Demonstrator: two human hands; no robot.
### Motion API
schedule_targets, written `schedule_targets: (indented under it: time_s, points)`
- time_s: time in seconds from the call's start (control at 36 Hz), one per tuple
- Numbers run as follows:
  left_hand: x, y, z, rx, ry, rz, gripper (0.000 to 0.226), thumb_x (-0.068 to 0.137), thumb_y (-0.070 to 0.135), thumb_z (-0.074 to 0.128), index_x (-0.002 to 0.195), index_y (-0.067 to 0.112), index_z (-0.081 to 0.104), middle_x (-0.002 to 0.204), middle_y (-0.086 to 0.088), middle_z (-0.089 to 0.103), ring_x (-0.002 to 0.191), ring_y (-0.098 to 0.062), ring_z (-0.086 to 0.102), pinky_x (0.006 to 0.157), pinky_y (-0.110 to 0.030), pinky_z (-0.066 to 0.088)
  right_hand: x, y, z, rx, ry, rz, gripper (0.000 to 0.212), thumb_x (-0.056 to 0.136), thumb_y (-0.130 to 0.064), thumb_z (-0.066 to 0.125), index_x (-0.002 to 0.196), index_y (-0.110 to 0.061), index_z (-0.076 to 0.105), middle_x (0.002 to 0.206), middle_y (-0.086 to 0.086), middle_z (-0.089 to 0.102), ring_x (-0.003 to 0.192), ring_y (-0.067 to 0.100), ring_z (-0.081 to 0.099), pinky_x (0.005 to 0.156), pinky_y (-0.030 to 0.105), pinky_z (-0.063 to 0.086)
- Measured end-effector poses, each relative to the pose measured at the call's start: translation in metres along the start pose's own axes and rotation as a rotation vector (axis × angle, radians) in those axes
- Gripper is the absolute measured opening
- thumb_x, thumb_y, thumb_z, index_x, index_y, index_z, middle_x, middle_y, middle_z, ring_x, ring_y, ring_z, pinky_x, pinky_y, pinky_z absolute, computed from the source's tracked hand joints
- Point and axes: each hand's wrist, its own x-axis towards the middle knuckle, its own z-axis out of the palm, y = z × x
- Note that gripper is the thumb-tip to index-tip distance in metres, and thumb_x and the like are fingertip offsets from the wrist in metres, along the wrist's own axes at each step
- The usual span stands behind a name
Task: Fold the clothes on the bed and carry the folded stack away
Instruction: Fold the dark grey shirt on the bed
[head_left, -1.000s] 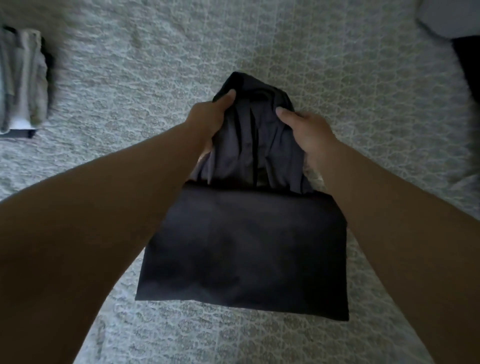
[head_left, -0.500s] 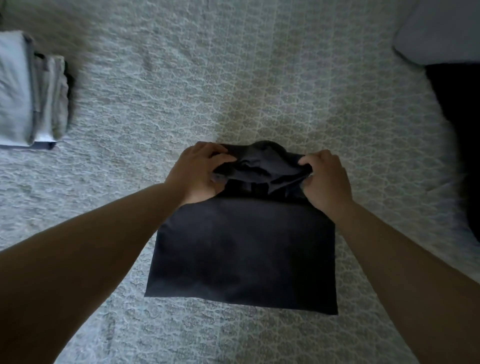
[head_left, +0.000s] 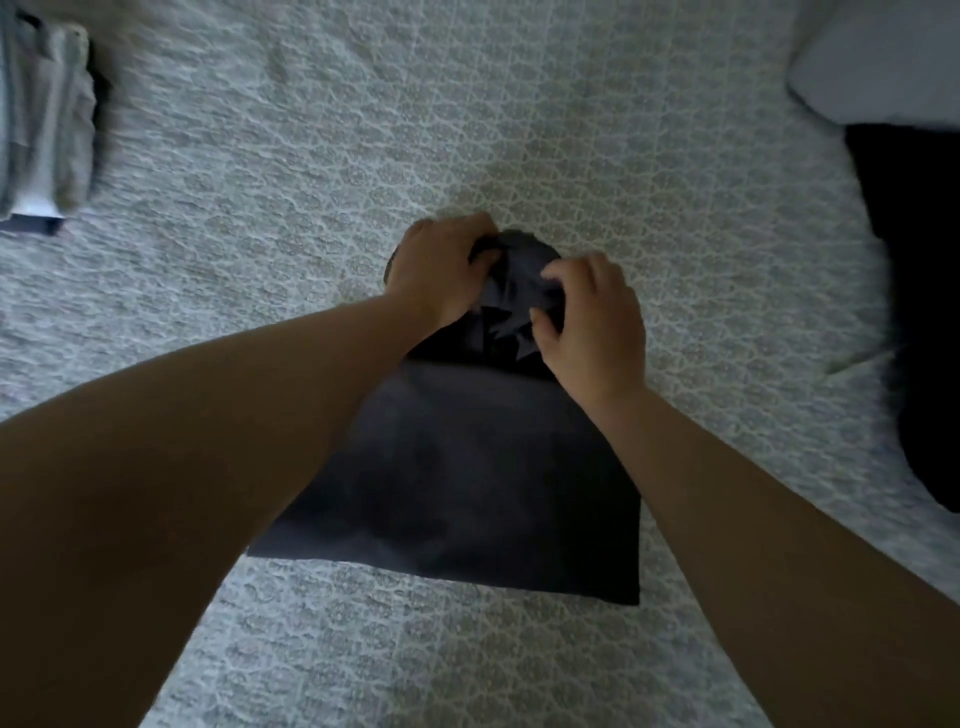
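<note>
Left hand (head_left: 441, 270), right hand (head_left: 592, 322) grip bunched far end of dark garment (head_left: 467, 478); bedspread (head_left: 519, 130) bare beyond

The bed (head_left: 519, 130) lies open across a broad band beyond the hands, from the stack (head_left: 44, 119) at far left to the pillow (head_left: 883, 57) at far right; a hand could sweep there freely. The middle is taken by the dark garment (head_left: 467, 467), with the left hand (head_left: 441, 270) and right hand (head_left: 592, 322) gripping its bunched far end (both forearms cross the near half); bare cover shows left of the garment and below its near edge. A black cloth (head_left: 919, 312) blocks the right edge, just under the pillow; between it and the garment the cover runs free.
</note>
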Motion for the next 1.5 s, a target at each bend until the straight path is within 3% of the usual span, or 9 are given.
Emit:
schedule_targets:
  time_s: [0.22,0.36,0.53,0.69,0.86,1.06,1.28,1.42,1.5]
  points:
    - [-0.010,0.023,-0.065,-0.013,0.077,0.457,0.032,0.098,0.028,0.045,0.109,0.001,0.058,0.096,-0.012,0.065,0.075,-0.033,0.062,0.062,-0.028,0.035,0.027,-0.011,-0.025,-0.185,-0.045,0.021,0.057,0.081,-0.049,0.066,0.118,-0.006,0.055,0.120,0.012,0.052,0.110,0.032,0.046,0.087,0.040,0.037]
    - [-0.023,0.021,-0.071,-0.002,-0.224,0.292,0.048,0.086,0.022,0.067,0.125,0.005,0.046,0.118,-0.014,0.055,0.093,-0.034,0.059,0.073,-0.032,0.040,0.020,-0.020,-0.042,-0.178,-0.110,0.088,0.014,0.084,-0.015,0.064,0.092,-0.005,0.058,0.092,0.014,0.060,0.091,0.035,0.056,0.081,0.040,0.037]
    - [-0.075,0.024,-0.073,0.154,-0.007,0.365,0.033,0.070,0.008,0.072,0.095,0.014,0.052,0.083,-0.012,0.064,0.058,-0.033,0.061,0.050,-0.031,0.042,-0.026,-0.033,-0.049,-0.209,0.130,-0.431,0.017,0.064,0.008,0.046,0.069,-0.001,0.060,0.066,0.014,0.055,0.055,0.028,0.053,0.054,0.029,0.037]
    - [-0.170,-0.007,-0.030,0.440,-0.564,0.609,0.035,0.088,0.040,0.055,0.117,0.021,0.058,0.109,-0.001,0.058,0.102,-0.025,0.054,0.075,-0.035,0.043,-0.121,-0.016,-0.021,-0.302,-0.571,-0.434,0.032,0.072,-0.010,0.066,0.103,-0.013,0.060,0.102,0.007,0.057,0.091,0.028,0.056,0.073,0.037,0.043]
    - [-0.223,-0.011,-0.010,-0.030,-0.306,-0.223,0.029,0.076,0.062,0.060,0.088,0.036,0.055,0.084,0.018,0.058,0.079,-0.005,0.058,0.067,-0.028,0.046,-0.159,-0.024,-0.002,-0.067,-0.521,-0.037,0.026,0.086,-0.041,0.055,0.099,-0.020,0.060,0.091,-0.003,0.058,0.092,0.020,0.054,0.075,0.032,0.039]
    - [-0.214,0.007,0.010,-0.481,-0.067,-1.098,0.064,0.073,0.060,0.067,0.120,0.023,0.047,0.088,0.000,0.068,0.074,-0.017,0.068,0.067,-0.030,0.052,-0.120,-0.039,0.012,0.717,-0.109,1.374,0.060,0.087,-0.042,0.062,0.131,-0.007,0.042,0.097,0.012,0.062,0.078,0.028,0.062,0.061,0.031,0.045]
    - [-0.181,0.024,0.003,-0.902,-0.028,-1.274,0.030,0.102,0.027,0.035,0.079,0.013,0.048,0.039,0.010,0.051,0.029,0.000,0.044,0.036,-0.017,0.035,-0.098,-0.033,-0.006,1.092,-0.354,1.460,0.020,0.100,-0.024,0.046,0.083,-0.014,0.052,0.068,-0.002,0.057,0.060,0.008,0.057,0.055,0.021,0.040]
    - [-0.193,0.027,-0.031,-0.734,0.251,-0.797,0.031,0.102,0.039,0.033,0.082,0.029,0.054,0.059,0.007,0.062,0.055,-0.007,0.063,0.057,-0.024,0.050,-0.110,-0.023,-0.028,1.611,-0.188,1.231,0.021,0.096,-0.028,0.052,0.107,-0.012,0.061,0.100,0.003,0.071,0.100,0.016,0.066,0.076,0.028,0.052]
    - [-0.203,0.021,-0.034,-0.885,0.180,-0.846,0.025,0.098,0.040,0.044,0.082,0.032,0.061,0.081,0.009,0.067,0.074,-0.013,0.069,0.063,-0.027,0.056,-0.127,-0.017,-0.027,1.698,-0.191,1.184,0.022,0.094,-0.025,0.054,0.112,-0.013,0.061,0.104,0.000,0.071,0.097,0.014,0.068,0.071,0.028,0.057]
